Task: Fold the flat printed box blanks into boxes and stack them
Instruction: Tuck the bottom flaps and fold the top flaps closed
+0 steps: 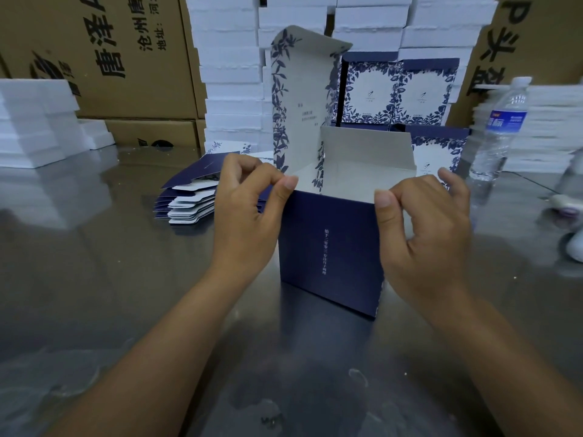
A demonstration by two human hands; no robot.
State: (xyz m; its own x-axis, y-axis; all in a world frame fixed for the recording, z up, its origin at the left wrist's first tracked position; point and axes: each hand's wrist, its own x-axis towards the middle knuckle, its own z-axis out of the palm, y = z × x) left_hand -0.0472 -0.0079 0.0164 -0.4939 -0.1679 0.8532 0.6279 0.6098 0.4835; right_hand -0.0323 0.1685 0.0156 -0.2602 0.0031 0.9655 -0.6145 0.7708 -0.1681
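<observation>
A half-formed dark blue box [331,253] stands upright on the steel table, its top open and its white floral lid flap [303,99] standing up at the back. My left hand [249,209] pinches the box's upper left corner between thumb and curled fingers. My right hand [422,222] grips the upper right corner the same way. A fanned pile of flat blue-and-white box blanks [189,200] lies on the table left of the box. Finished floral boxes [400,89] are stacked behind it.
White foam trays [230,74] are stacked high at the back and in lower piles at far left [34,127]. Brown cartons [104,58] stand behind. At the right, a clear water bottle [498,130] stands upright. A white object [568,206] lies at the right edge.
</observation>
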